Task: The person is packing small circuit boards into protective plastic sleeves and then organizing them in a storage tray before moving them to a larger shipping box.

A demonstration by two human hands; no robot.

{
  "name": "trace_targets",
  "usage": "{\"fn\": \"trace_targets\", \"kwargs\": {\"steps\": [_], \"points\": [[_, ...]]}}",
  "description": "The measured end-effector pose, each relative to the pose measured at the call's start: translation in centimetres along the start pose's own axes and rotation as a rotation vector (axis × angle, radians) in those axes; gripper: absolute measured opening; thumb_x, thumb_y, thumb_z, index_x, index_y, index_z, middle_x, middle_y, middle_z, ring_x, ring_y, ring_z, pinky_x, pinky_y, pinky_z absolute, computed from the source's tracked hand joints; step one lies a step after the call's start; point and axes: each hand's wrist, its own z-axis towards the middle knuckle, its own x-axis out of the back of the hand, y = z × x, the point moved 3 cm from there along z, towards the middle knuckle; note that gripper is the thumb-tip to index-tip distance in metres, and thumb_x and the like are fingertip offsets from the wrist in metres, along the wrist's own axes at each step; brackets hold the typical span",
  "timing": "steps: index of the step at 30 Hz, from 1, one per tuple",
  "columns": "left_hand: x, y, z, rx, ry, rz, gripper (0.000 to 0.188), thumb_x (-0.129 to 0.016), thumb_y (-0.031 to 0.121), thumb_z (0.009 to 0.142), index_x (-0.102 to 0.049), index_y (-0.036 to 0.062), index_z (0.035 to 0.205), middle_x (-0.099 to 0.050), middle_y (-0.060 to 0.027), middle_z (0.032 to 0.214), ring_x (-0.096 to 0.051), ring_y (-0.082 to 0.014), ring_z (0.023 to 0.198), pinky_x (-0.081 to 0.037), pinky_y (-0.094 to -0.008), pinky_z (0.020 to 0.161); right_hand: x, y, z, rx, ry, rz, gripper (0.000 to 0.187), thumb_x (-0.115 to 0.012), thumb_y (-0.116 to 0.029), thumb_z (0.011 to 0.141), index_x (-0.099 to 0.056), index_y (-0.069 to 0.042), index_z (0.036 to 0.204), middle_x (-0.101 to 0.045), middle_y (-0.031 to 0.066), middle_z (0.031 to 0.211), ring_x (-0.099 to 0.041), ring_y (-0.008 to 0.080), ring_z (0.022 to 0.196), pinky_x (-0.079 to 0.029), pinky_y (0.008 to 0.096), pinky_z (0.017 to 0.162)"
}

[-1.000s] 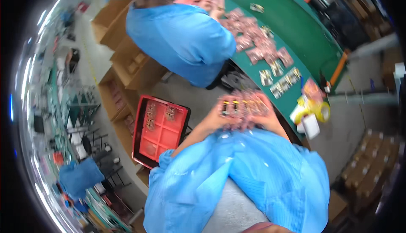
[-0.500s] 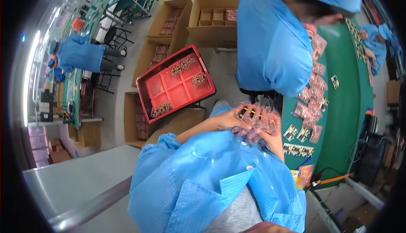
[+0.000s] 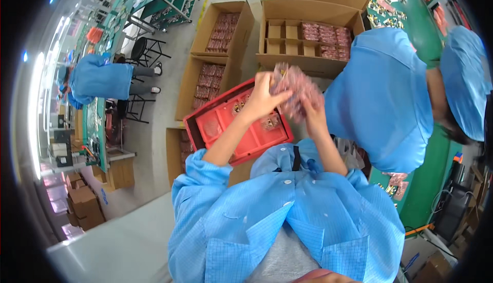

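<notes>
My left hand (image 3: 263,99) and my right hand (image 3: 315,117) grip a bundle of pink translucent plastic bags (image 3: 296,92) between them, one hand on each side. Dark and yellow parts show faintly inside the bags at its upper left; motion blurs the rest. Under my left forearm lies a red divided crate (image 3: 250,145). Inside the crate, a bagged circuit board (image 3: 269,123) sits in the right part. More boards (image 3: 238,107) show next to my left wrist, partly covered by the arm.
Beyond my hands stands a cardboard box (image 3: 303,61) with dividers and rows of pink bags. Other filled boxes (image 3: 231,59) line the crate's far left side. A co-worker in blue (image 3: 380,93) is close on my right, beside a green bench (image 3: 423,195). Another person (image 3: 102,77) stands far left.
Both hands have carried the bundle forward and left, from near my chest to above the crate's far right corner. My view has turned, and the co-worker now appears farther right.
</notes>
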Motion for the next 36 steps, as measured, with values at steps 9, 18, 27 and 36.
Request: {"fn": "trace_targets", "kwargs": {"steps": [9, 18, 27, 36], "points": [[-0.6, -12.8, 26.7, 0.048, -0.253, -0.032, 0.071, -0.083, 0.015, 0.087, -0.045, 0.0007, 0.145, -0.063, -0.0105, 0.131, -0.059, -0.0207, 0.124, -0.047, -0.0372, 0.107, -2.4, 4.2, 26.1, 0.058, 0.369, 0.344, 0.034, -0.072, -0.015, 0.098, -0.063, -0.004, 0.129, -0.072, 0.0063, 0.119, -0.068, 0.0159, 0.106, -0.054, 0.0312, 0.091], [-11.2, -32.3, 41.9, 0.179, -0.413, -0.094, 0.075, -0.088, 0.019, 0.072, -0.055, 0.0027, 0.138, -0.069, -0.0194, 0.122, -0.066, -0.0335, 0.118, -0.05, -0.0394, 0.101, 6.2, 16.6, 45.3, -0.219, 0.65, 0.397, 0.027, -0.069, -0.011, 0.099, -0.063, -0.004, 0.124, -0.07, 0.0075, 0.117, -0.069, 0.0196, 0.103, -0.058, 0.0345, 0.086], [-20.5, -49.4, 50.2, 0.366, -0.66, 0.041, 0.079, -0.087, 0.015, 0.074, -0.049, 0.0022, 0.143, -0.064, -0.0174, 0.131, -0.062, -0.0259, 0.121, -0.049, -0.0378, 0.104, 11.9, 28.5, 57.1, -0.414, 0.937, 0.219, 0.025, -0.069, -0.011, 0.097, -0.067, 0.004, 0.116, -0.071, 0.0098, 0.109, -0.066, 0.0184, 0.092, -0.053, 0.0345, 0.078], [-23.8, -49.9, 51.1, 0.119, -0.761, 0.346, 0.079, -0.082, 0.027, 0.081, -0.048, 0.0092, 0.15, -0.056, -0.0193, 0.147, -0.055, -0.0358, 0.134, -0.045, -0.0429, 0.111, 14.6, 27.2, 56.2, -0.646, 0.787, 0.061, 0.029, -0.061, -0.003, 0.099, -0.054, 0.004, 0.126, -0.068, 0.0133, 0.106, -0.07, 0.0181, 0.086, -0.064, 0.0324, 0.067]]}}
